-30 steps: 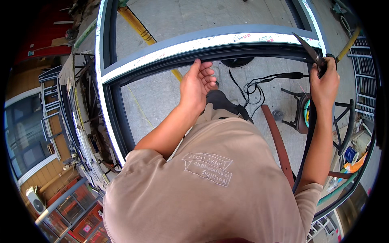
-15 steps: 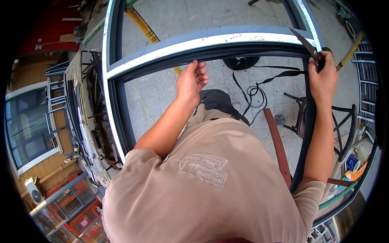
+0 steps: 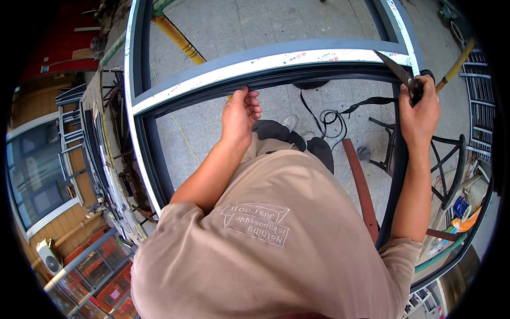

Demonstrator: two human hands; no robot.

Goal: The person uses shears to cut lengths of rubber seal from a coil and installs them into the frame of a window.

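My left hand (image 3: 240, 114) has its fingers curled and its thumb tip at the black rubber strip (image 3: 212, 93) along the near edge of the frame's crossbar. Its fingers appear to pinch the strip, though the contact is partly hidden. In my right hand (image 3: 419, 109) are dark-bladed scissors (image 3: 396, 67), their blades pointing to the far left over the crossbar's right end. The window frame (image 3: 276, 56) is grey with white printed protective film. Beside the right hand a loose black strip (image 3: 372, 101) runs off toward tangled coils on the floor.
A yellow-wrapped support leg (image 3: 178, 37) stands below the frame at far left. Under the right side are a reddish-brown bar (image 3: 361, 186) and a black metal chair (image 3: 449, 175). Metal profiles (image 3: 98, 143) are stacked at left; more racked frames (image 3: 477, 101) stand at far right.
The view has shifted, so the frame sits slightly lower and further left. My left hand has moved a little left along the crossbar; my right hand keeps the scissors. My shoes now show more.
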